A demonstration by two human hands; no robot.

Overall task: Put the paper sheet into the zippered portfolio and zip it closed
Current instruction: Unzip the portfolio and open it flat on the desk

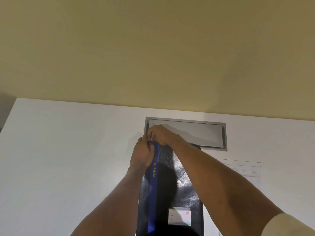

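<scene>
One dark portfolio (172, 184) lies on the white table (68, 159), its long side running away from the person. Two hands meet at its far left corner. One sheet of paper (242, 168) lies flat on the table to the right of the portfolio, partly hidden behind the right forearm; it is apart from the portfolio as far as I can see.

The left hand (141, 155) grips the far corner of the portfolio with the fingers closed around the edge. The right hand (161, 134) is just above it, its fingertips pinched together on something small and dark at that corner, probably the zipper pull, but it is too small to be sure.

A blue stripe (153, 193) runs along the left part of the cover and carries the pale letters "PORTFOL", with the end covered. One small label pocket (179, 216) near the close end holds a white card with a red dot; its text is not readable. The printing on the sheet is also too small to read.

The cover looks like grained, slightly shiny black material. One grey rectangular metal flap (196, 132) is set in the table behind the hands.
</scene>
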